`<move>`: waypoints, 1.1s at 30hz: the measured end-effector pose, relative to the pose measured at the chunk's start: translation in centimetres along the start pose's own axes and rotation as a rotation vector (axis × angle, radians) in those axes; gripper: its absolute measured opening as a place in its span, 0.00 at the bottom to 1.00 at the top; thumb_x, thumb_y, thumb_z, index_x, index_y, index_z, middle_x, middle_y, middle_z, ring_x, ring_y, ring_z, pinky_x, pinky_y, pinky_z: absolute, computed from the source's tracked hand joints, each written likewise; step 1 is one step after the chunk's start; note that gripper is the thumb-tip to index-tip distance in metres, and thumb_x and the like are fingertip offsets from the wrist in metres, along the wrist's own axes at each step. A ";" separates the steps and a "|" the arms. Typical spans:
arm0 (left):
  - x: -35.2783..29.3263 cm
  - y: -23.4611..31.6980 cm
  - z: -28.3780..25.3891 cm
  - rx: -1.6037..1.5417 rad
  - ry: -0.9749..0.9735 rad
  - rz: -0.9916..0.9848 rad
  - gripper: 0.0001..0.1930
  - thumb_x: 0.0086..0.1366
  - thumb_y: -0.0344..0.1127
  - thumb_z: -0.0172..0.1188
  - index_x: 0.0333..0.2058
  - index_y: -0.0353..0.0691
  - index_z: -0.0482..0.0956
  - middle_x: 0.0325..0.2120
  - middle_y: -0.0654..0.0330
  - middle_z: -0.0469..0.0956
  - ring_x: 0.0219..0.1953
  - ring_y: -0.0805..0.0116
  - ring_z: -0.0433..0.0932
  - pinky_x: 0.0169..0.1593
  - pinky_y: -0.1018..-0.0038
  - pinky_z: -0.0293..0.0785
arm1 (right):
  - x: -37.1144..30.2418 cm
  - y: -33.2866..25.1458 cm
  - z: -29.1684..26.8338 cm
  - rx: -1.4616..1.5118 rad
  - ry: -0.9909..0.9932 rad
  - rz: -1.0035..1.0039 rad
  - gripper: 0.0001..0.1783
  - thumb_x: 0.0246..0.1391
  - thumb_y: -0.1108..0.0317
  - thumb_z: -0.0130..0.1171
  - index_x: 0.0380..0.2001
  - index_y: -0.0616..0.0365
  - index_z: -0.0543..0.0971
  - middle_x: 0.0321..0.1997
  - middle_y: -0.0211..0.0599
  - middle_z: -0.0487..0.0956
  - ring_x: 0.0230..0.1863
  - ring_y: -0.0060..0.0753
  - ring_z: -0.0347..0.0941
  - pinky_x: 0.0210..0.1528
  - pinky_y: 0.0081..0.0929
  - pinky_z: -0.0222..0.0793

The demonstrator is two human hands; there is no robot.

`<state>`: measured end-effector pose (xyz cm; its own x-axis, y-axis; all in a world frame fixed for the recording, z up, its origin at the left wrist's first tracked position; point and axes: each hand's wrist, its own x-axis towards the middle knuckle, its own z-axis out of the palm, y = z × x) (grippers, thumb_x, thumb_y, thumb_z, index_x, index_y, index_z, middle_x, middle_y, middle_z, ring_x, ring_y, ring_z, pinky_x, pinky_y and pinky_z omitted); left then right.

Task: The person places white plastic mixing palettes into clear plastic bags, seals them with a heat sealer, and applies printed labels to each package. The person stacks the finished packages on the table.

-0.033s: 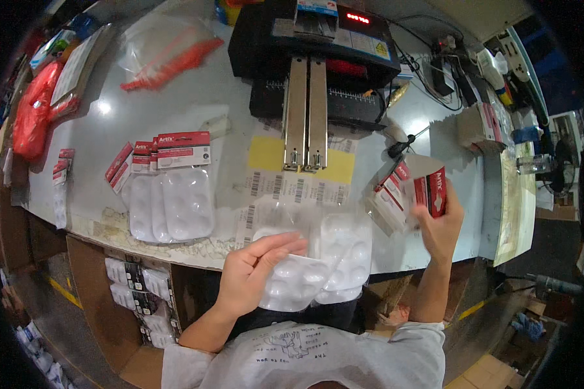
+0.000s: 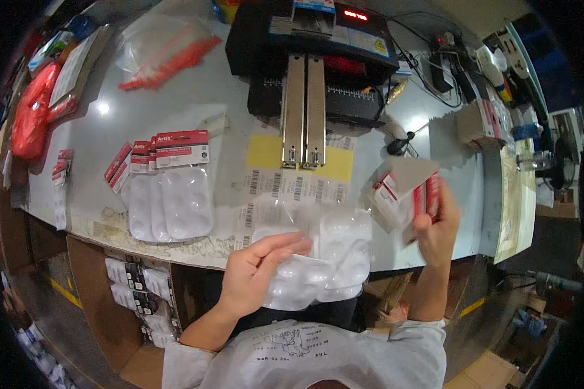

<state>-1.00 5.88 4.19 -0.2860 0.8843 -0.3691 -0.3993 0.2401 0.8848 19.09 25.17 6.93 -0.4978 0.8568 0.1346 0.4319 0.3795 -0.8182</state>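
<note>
At the table's front edge my left hand [image 2: 256, 269] is closed, thumb against fingers, on a white paint palette [image 2: 295, 285] in a clear bag. More bagged white palettes [image 2: 347, 241] lie just right of it, partly overlapped. My right hand [image 2: 440, 230] pinches a folded red and white header card [image 2: 427, 194], smeared by motion, its pale flap standing up. Several similar cards [image 2: 384, 191] sit beside it in a small pile. Farther left rest bagged palettes [image 2: 187, 201] with red and white header cards attached.
A black machine [image 2: 318, 97] with two metal bars stands at the back centre, over barcode label sheets [image 2: 276, 185]. A black-handled tool [image 2: 401, 144] lies behind the cards. Red plastic packs [image 2: 32, 117] are at far left; a cardboard box [image 2: 479, 123] is at right.
My right hand has turned the header card and shifted it slightly left. My left hand has edged a little to the right with the palette.
</note>
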 end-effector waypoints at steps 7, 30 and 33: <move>-0.6 0.5 0.7 0.277 0.105 0.165 0.09 0.66 0.32 0.53 0.39 0.34 0.79 0.28 0.62 0.82 0.26 0.83 0.73 0.32 0.83 0.69 | -0.1 -5.5 5.0 0.034 -0.447 -0.029 0.15 0.49 0.61 0.66 0.35 0.61 0.79 0.20 0.40 0.77 0.18 0.25 0.71 0.23 0.22 0.66; 1.2 -1.5 -1.3 0.075 0.429 0.275 0.09 0.66 0.32 0.55 0.30 0.31 0.78 0.22 0.70 0.74 0.25 0.84 0.64 0.29 0.85 0.60 | 0.4 -3.0 4.2 0.405 -0.616 0.472 0.11 0.53 0.67 0.62 0.33 0.66 0.82 0.25 0.35 0.81 0.20 0.18 0.74 0.22 0.16 0.68; 1.5 -2.0 -1.4 0.132 0.456 0.266 0.10 0.66 0.33 0.54 0.29 0.31 0.77 0.22 0.70 0.72 0.25 0.85 0.63 0.29 0.85 0.59 | -0.4 -2.4 4.6 0.470 -0.642 0.565 0.12 0.55 0.67 0.59 0.34 0.67 0.81 0.26 0.36 0.81 0.21 0.19 0.75 0.19 0.15 0.66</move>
<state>-1.87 6.13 1.44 -0.7230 0.6648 -0.1877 -0.1572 0.1063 0.9818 14.83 22.36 6.28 -0.6846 0.4640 -0.5622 0.4581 -0.3261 -0.8269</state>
